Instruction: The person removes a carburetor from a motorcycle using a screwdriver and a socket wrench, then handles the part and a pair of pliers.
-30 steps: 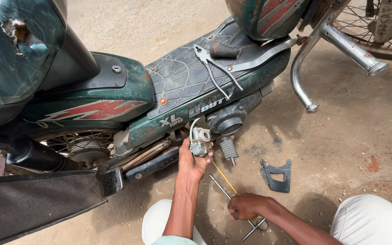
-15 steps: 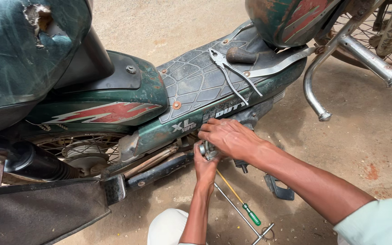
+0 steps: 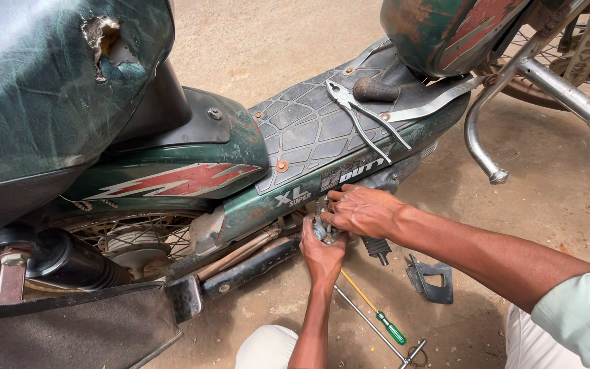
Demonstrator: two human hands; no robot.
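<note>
A person crouches beside a worn green motorcycle (image 3: 192, 178) standing on a sandy concrete floor (image 3: 554, 198). Both hands meet low on the machine's side, just under the patterned footboard (image 3: 308, 133), around a small grey metal engine part (image 3: 322, 229).

The left hand (image 3: 322, 251) reaches up from below; its fingers close around the underside of the part and grip it. The right hand (image 3: 362, 210) comes in from the right, palm down, with the fingers curled over the top of the same part; whether it pinches a smaller piece there cannot be made out, since the fingertips are hidden.

On the footboard lie a pair of pliers (image 3: 363, 116), jaws toward the seat, touching a dark wooden handle (image 3: 375, 89) and a flat metal bar (image 3: 431, 104).

On the floor just below the hands lie a screwdriver with a yellow shaft and green handle (image 3: 377, 311) and a long T-shaped wrench (image 3: 384, 335), the two crossing near each other. A bent grey metal bracket (image 3: 431, 279) rests to their right, apart from them. A black ribbed rubber footpeg (image 3: 377, 247) hangs just beside the right wrist.
</note>
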